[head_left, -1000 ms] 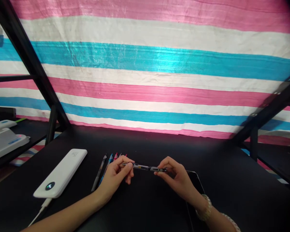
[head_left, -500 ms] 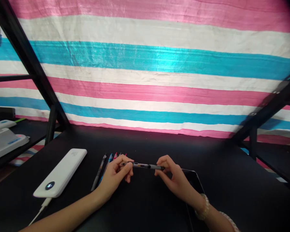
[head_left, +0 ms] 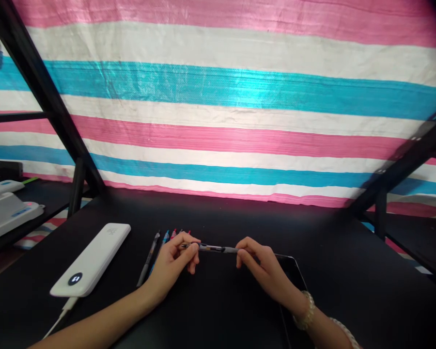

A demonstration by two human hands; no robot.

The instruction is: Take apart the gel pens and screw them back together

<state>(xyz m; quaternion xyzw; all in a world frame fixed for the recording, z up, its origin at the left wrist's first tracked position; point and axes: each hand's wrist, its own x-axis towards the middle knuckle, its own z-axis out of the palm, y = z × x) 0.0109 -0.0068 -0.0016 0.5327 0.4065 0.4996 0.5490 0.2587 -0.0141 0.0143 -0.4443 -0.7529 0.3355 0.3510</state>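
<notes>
Grey and partly clear, the pen lies level above the black tabletop, held at both ends a little in front of the person, near the middle of the view. Left hand: fingertips pinched on the pen's left end, thumb on top, the other fingers curled beneath; the forearm runs back to the lower left corner. Right hand: thumb and fingers closed on the pen's grey right end, the wrist bearing a pale beaded bracelet. The two hands stand apart by the length of barrel that shows between them, and the pen does not touch the table.

Just behind the left hand, a row of further pens lies on the table, side by side, with black, blue and red ends pointing away from the person; the hand hides their near parts. Under the right wrist lies a dark tablet, flat, its pale rim showing at the far corner. Well to the left of the pens, a white power bank lies aslant with a small lit display near its near end and a white cable leaving that end. At the far left edge, white devices sit on a lower shelf. Black frame bars rise at left and right, and a tarpaulin striped pink, white and turquoise closes the background.
</notes>
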